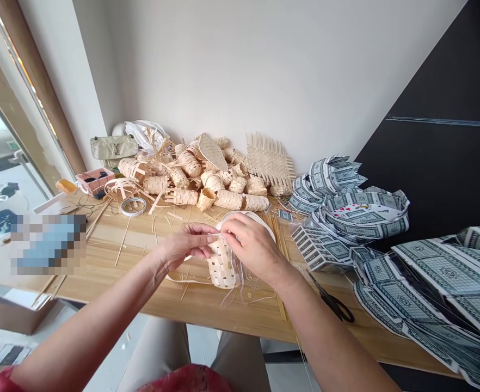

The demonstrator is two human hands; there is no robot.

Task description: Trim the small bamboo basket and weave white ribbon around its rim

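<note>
From the head view, the left hand [186, 243] and right hand [254, 246] meet over a small woven splint basket [223, 265], near the middle of the surface [101, 267] and toward its front edge. The basket stands roughly upright, though I cannot tell whether it rests on the wood or is held just above it. Its body shows a finished checked weave, while thin loose strands [235, 294] trail from it. A pale binding strip [260, 219] arches above the top, with a long end running out to the left. The left fingers [205, 231] and right fingers [232, 224] are closed in a pinch at the top of the basket and seem to hold that strip, though the fingertips are partly hidden. As things lie, the weave looks largely done, while the strip is not yet seen fixed and the strands remain untrimmed. A heap of woven pieces [191, 185] and a flat woven mat [270, 163] lie along the back edge; black-handled scissors [333, 303] lie near the front edge, right of the hands.
</note>
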